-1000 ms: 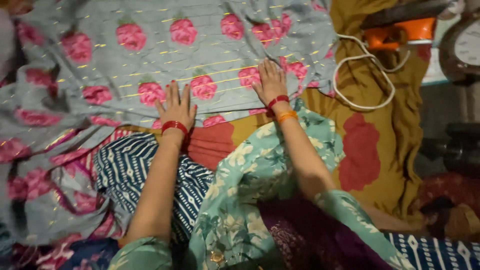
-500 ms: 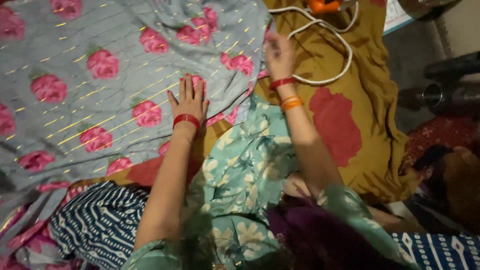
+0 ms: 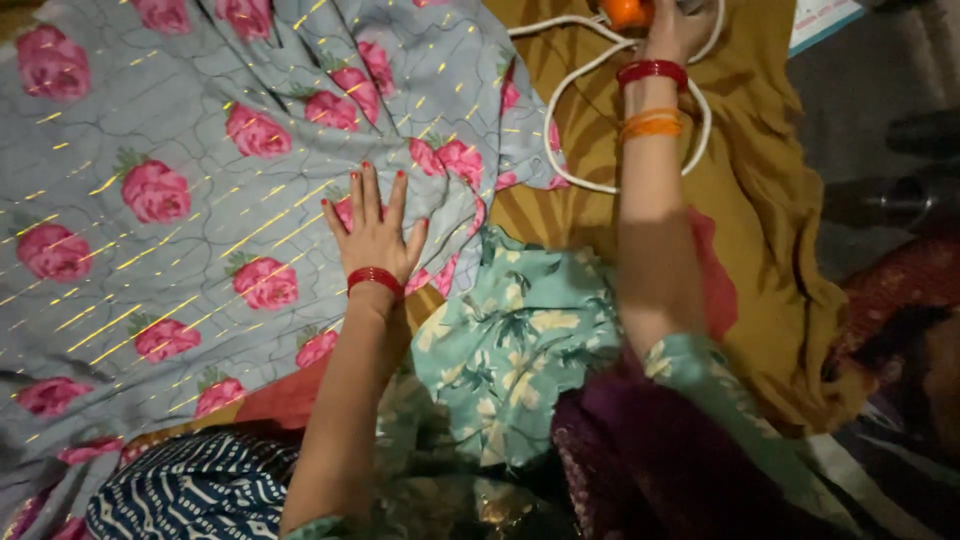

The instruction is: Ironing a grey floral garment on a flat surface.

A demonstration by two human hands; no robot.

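Note:
A grey cloth with pink roses and gold dashes (image 3: 200, 150) lies spread over a mustard-yellow sheet (image 3: 760, 200). My left hand (image 3: 374, 234) rests flat on it, fingers spread, a red bangle at the wrist. My right hand (image 3: 672, 30) reaches to the top edge of the view and touches an orange iron (image 3: 628, 12) that is mostly cut off; whether the fingers grip it is not clear. A white cord (image 3: 560, 90) loops from the iron over the sheet around my right wrist, which wears red and orange bangles.
A teal floral garment (image 3: 520, 340) lies in front of me, with a navy-and-white patterned cloth (image 3: 190, 490) at lower left. A dark metal pot (image 3: 890, 200) sits at the right. A white paper corner (image 3: 820, 18) shows at top right.
My right hand has left the rose cloth's edge and moved up to the orange iron. My left hand stays flat on the cloth. The view has shifted closer and leftward.

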